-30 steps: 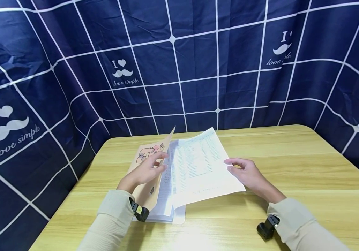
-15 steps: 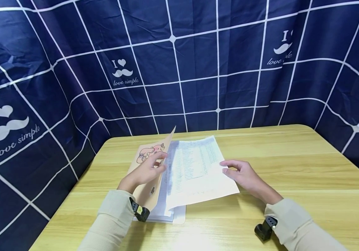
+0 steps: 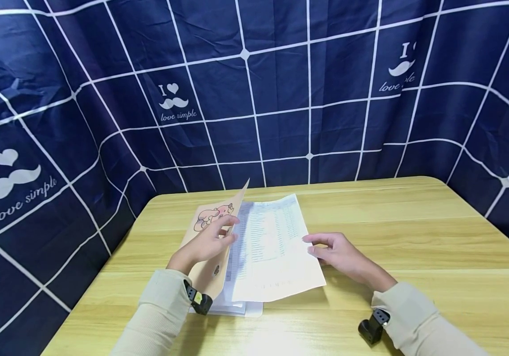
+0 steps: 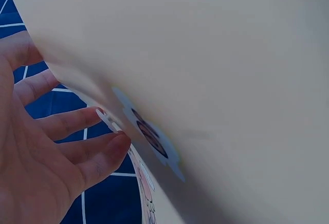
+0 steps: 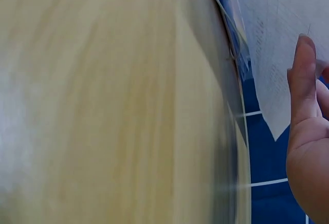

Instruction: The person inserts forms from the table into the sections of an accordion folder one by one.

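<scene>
A beige notebook [image 3: 207,269] with cartoon figures on its cover lies at the left of the table, its cover raised. My left hand [image 3: 207,240] holds that cover by its free edge; in the left wrist view the cover [image 4: 231,54] bends away from the fingertips. A printed sheet of paper [image 3: 276,247] slants over the notebook's inside pages. Its right edge is pinched between the thumb and fingers of my right hand [image 3: 341,254]. The right wrist view shows the sheet [image 5: 272,39] beyond the right thumb. Its left edge lies close beside the raised cover.
Under the sheet, white pages [image 3: 227,306] show at the notebook's near edge. The wooden table [image 3: 414,227] extends to the right and toward the front. A dark blue curtain [image 3: 276,99] with white lines hangs behind and at both sides.
My right hand has moved left and slightly nearer, bringing the sheet further in over the notebook and lower. The left hand and the raised cover have stayed in place.
</scene>
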The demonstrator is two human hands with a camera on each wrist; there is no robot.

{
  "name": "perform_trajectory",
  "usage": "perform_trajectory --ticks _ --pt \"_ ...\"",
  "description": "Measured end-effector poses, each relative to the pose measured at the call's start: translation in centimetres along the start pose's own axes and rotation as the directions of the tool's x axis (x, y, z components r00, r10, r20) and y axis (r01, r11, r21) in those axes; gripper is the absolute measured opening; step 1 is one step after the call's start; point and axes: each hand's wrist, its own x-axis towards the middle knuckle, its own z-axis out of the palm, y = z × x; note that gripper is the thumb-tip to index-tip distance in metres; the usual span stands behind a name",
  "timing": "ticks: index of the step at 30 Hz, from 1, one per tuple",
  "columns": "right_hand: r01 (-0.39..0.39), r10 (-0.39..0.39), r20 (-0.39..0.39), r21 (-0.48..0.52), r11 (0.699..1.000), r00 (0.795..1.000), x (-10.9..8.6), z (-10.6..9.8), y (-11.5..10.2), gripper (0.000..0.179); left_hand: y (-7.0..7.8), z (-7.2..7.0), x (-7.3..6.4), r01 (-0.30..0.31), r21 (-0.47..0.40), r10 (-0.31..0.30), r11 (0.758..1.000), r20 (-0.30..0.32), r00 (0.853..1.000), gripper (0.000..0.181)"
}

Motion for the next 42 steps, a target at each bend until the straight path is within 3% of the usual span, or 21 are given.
perform_trajectory --ticks 9,15,25,42 --pt "-0.005 -0.005 -0.111 -0.089 0.996 0.994 0.0 0.2 -0.4 0.046 0.0 0.0 0.0 -0.006 0.005 0.006 1.0 -0.009 1.0 0.036" --pt "-0.008 -0.006 -0.13 -0.1 0.995 0.991 0.2 0.4 -0.5 0.045 0.0 0.0 0.1 0.004 0.014 -0.004 1.0 -0.019 1.0 0.036" --pt "-0.005 -0.007 -0.115 -0.108 0.994 0.993 0.5 1.1 -0.6 0.046 0.3 -0.1 0.0 0.032 0.021 -0.031 0.999 -0.018 0.999 0.038" --pt "-0.009 0.009 -0.003 -0.08 0.997 1.0 0.5 2.0 -0.6 0.05 0.2 -0.1 0.0 0.011 0.028 -0.01 1.0 -0.019 1.0 0.037"
